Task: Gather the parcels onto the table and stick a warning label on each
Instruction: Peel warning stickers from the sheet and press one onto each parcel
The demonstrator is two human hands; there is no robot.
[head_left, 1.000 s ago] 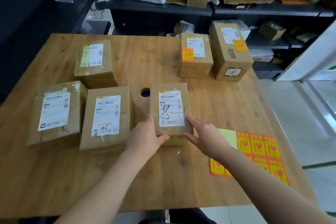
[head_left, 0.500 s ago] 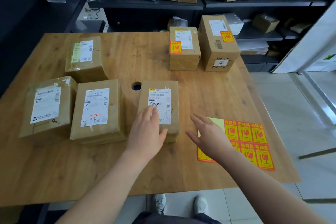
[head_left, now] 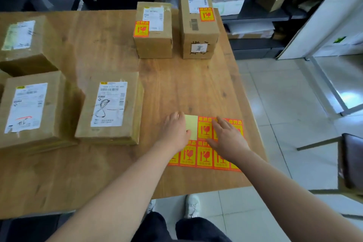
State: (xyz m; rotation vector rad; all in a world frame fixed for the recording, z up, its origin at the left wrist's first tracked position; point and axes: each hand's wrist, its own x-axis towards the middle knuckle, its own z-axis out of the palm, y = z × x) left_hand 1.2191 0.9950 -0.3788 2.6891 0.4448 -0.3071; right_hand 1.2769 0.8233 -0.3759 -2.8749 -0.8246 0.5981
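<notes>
The wooden tabletop [head_left: 98,173] carries five brown parcels [head_left: 110,108]. A sheet of orange warning labels [head_left: 204,155] lies flat near its right edge

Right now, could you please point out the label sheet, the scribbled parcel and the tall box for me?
label sheet [head_left: 204,155]: head view, on a sticker in its lower row.
scribbled parcel [head_left: 110,104]: head view, on its white shipping slip.
tall box [head_left: 198,25]: head view, on its brown top face.

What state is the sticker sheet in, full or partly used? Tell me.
Partly used. The sticker sheet shows a bare pale-yellow patch at its upper left where stickers are gone; the rest remain.
</notes>
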